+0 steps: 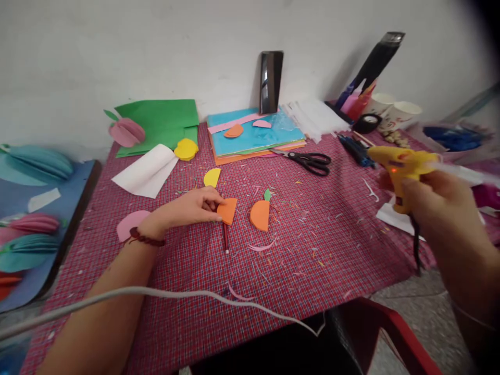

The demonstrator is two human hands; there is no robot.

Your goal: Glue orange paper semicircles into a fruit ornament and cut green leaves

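Between the thumb and fingers of my left hand (191, 207) is a folded orange paper half-circle (227, 211). A dark red pencil (225, 238) lies on the cloth just below it. To its right rests another orange paper half-circle (260, 215) with a small green paper leaf (267, 195) at its top. A yellow paper quarter-round piece (212, 177) lies just beyond my left fingers. Over at the right, my right hand (433, 195), blurred, grips a yellow hot glue gun (402, 164) with a small red light, raised above the table.
Black scissors (312, 161) lie by stacked coloured sheets (258, 138). A phone (271, 83) leans on the wall. Green paper (164, 125), a pink paper fruit (127, 132) and yellow pieces (186, 149) are back left. A white cable (175, 294) crosses the front; paper scraps litter the checked cloth.
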